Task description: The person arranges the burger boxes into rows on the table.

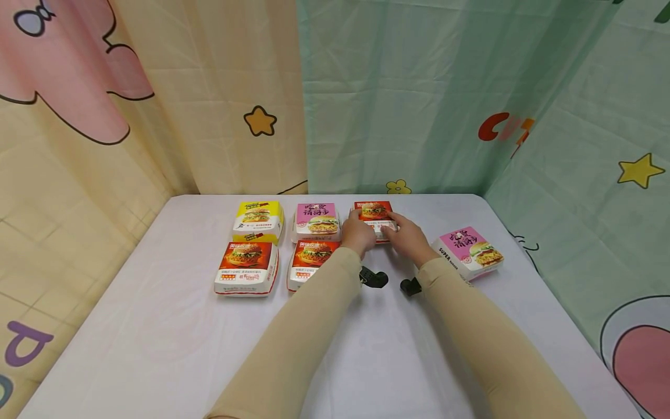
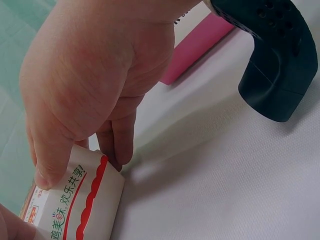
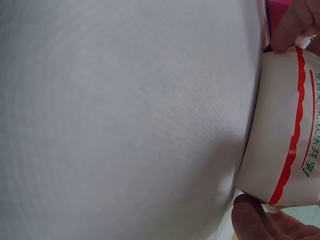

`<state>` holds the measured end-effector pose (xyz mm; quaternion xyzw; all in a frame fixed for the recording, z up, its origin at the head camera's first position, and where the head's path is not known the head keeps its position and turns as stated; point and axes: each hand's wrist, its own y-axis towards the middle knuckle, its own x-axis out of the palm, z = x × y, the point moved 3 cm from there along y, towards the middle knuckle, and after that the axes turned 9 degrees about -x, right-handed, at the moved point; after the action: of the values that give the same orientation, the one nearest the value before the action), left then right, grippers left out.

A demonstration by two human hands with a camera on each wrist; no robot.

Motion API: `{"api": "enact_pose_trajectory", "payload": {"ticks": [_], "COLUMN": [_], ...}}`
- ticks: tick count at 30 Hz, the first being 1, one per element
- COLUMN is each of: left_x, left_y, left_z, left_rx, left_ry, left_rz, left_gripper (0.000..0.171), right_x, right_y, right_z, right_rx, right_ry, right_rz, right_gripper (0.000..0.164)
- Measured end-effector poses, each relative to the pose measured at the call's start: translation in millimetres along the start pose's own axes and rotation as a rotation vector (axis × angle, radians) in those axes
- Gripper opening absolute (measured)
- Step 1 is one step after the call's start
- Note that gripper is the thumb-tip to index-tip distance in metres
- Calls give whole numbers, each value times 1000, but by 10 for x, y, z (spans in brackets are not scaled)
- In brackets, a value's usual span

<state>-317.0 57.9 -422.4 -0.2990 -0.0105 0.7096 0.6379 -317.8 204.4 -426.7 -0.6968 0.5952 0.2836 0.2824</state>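
In the head view, a red-and-white burger box (image 1: 376, 210) lies at the back of the table, between both hands. My left hand (image 1: 358, 234) grips its left side, thumb over the upper edge, as the left wrist view shows beside the white box wall (image 2: 87, 205). On the opposite side, my right hand (image 1: 410, 237) holds the same box. Fingertips sit at both ends of the box (image 3: 280, 125) in the right wrist view. A pink burger box (image 1: 317, 220) stands just left of my left hand.
A yellow burger box (image 1: 259, 218) is at the back left, with a red one (image 1: 247, 265) in front. Another red box (image 1: 310, 254) is partly hidden by my left sleeve. A pink box (image 1: 471, 250) lies angled at the right, beside my right wrist. Curtains surround the white table (image 1: 157, 326).
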Motion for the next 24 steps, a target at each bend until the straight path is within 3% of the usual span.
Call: {"api": "enact_pose_trajectory", "payload": {"ticks": [6, 17, 24], "left_x": [5, -30, -56], "left_y": [-9, -56, -120], "left_z": [8, 45, 96], "left_rx": [2, -5, -10], "left_ry": [-17, -18, 30], "left_rz": [-6, -5, 2], "left_gripper": [71, 77, 69], "right_x": [4, -5, -27], "right_y": [12, -11, -26], "right_z": [9, -36, -46], "right_rx": [7, -8, -41], "right_ry": [12, 20, -9], "right_rz": [-6, 9, 18], "right_gripper": [66, 66, 69]}}
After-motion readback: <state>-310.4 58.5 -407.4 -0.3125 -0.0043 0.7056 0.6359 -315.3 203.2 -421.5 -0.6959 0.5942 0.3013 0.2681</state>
